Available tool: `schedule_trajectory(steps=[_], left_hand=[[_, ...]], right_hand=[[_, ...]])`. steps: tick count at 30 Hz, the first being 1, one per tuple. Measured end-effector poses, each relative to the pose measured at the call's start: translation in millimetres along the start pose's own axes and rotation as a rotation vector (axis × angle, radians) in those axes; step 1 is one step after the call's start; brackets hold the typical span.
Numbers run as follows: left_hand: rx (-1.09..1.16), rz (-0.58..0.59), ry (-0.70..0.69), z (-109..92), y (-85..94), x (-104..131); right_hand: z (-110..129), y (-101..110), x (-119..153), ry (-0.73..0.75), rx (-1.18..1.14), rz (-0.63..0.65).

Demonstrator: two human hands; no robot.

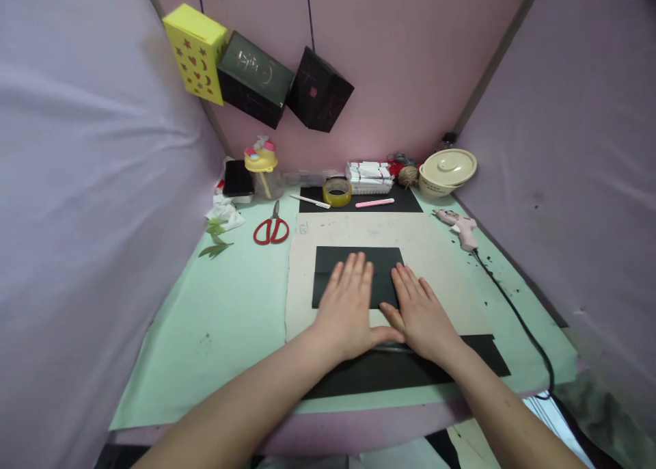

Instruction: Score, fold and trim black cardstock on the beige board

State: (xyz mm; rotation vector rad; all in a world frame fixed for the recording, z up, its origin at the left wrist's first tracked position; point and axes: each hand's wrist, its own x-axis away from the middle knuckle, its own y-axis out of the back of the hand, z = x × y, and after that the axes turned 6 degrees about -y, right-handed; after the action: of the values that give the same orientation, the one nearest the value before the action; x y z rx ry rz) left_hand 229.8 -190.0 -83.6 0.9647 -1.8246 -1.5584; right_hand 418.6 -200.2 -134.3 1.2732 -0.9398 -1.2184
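Note:
A black sheet of paper point(384, 260) lies flat on a cream board point(441, 264), with a faint crease running across it. My left hand point(348, 305) rests palm down over its lower middle, fingers stretched out and pointing away from me. At the sheet's right edge lies my right hand point(417, 308), also flat, its fingertips touching the paper. The left thumb reaches across to the right hand. Under the board, larger black paper point(359, 380) shows along the front. Neither hand grasps anything.
Red-handled scissors point(271, 230) lie to the left. Behind the sheet are a white pen point(310, 201), a tape roll point(337, 192) and a pink pen-shaped tool point(374, 202). A pink glue gun point(461, 230) with a black cord lies right. Boxes point(256, 76) hang above.

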Motion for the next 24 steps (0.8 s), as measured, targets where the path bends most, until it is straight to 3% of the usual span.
schedule_trajectory(steps=[3, 5, 8, 14, 19, 24], left_hand=[[0.06, 0.061, -0.091, -15.1, -12.4, -16.8], [0.06, 0.082, -0.079, -12.1, -20.6, -17.8], [0.029, 0.063, 0.007, 9.5, -22.4, -2.3], [-0.05, 0.109, 0.183, 48.7, -5.0, 37.4], [-0.084, 0.081, 0.228, 45.1, -5.8, 40.9], [-0.128, 0.07, 0.234, 40.2, -6.9, 50.8]], right_hand=[[-1.5, -1.7, -0.1, 0.011, -0.003, 0.009], [-1.5, -1.5, -0.2, 0.004, -0.004, 0.009], [0.0, 0.3, -0.2, -0.02, -0.006, 0.01], [4.0, 5.4, -0.6, -0.043, -0.032, 0.045], [2.5, 15.4, -2.5, -0.042, -0.022, 0.117], [-14.2, 22.9, -2.1, 0.143, -0.031, 0.083]])
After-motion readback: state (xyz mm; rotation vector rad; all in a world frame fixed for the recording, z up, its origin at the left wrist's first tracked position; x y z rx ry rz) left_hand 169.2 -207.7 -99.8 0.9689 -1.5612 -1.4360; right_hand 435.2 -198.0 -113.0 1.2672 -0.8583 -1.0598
